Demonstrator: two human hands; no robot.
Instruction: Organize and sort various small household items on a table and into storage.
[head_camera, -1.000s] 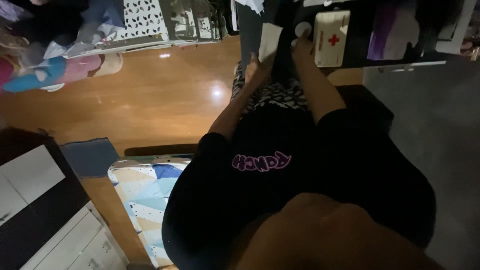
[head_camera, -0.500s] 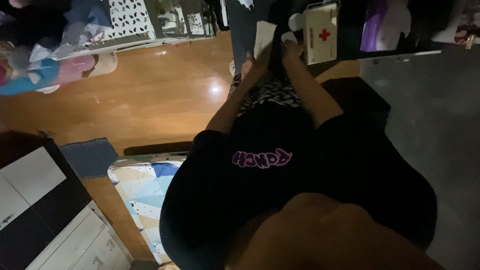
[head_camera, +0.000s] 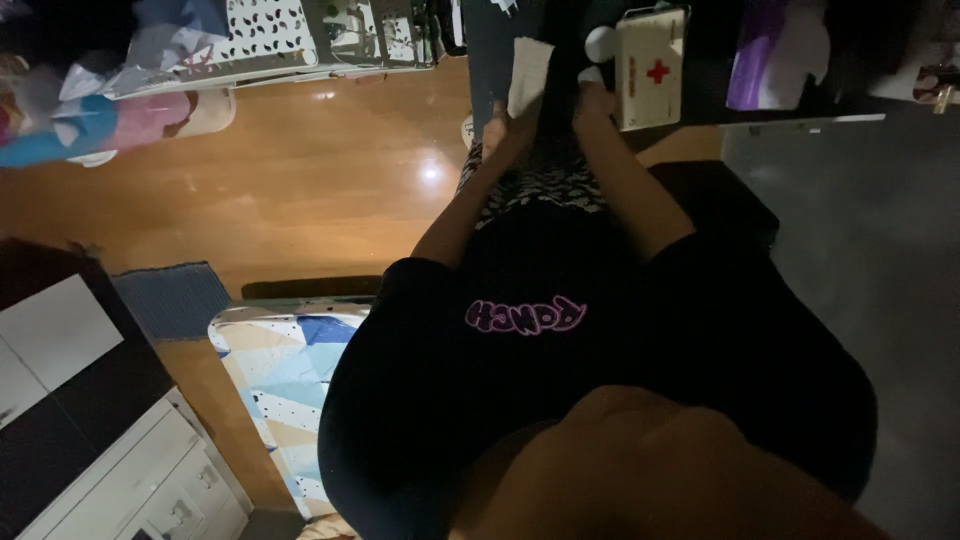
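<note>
Below, I see the wooden floor (head_camera: 300, 190) filling the left of the view, with a patterned mat (head_camera: 285, 390) near its lower edge. A white first-aid box (head_camera: 650, 65) with a red cross stands just beside the right hand (head_camera: 592, 103). The left hand (head_camera: 508, 130) grips the lower edge of a pale folded cloth (head_camera: 528, 75). The right hand rests against dark fabric; I cannot tell whether it is closed.

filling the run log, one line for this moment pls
left hand: on pale cloth | right hand: beside white first-aid box | both grips unclear
</note>
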